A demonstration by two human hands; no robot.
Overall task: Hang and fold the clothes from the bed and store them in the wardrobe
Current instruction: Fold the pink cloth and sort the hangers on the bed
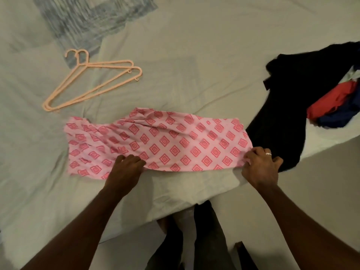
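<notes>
Both hands grip the near edge of the pink cloth point(155, 145) on the bed point(194, 65): left fingers point(132, 159) pinch mid-hem, right fingers point(248, 157) pinch the corner. I should lift evenly and fold away from me, smoothing wrinkles beyond my knuckles. Past my right fingers lies a black garment point(292, 98); far beyond my left, two hangers point(87, 82).

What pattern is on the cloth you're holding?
Pink cloth with darker pink diamond motifs, seen in the head view.
</notes>
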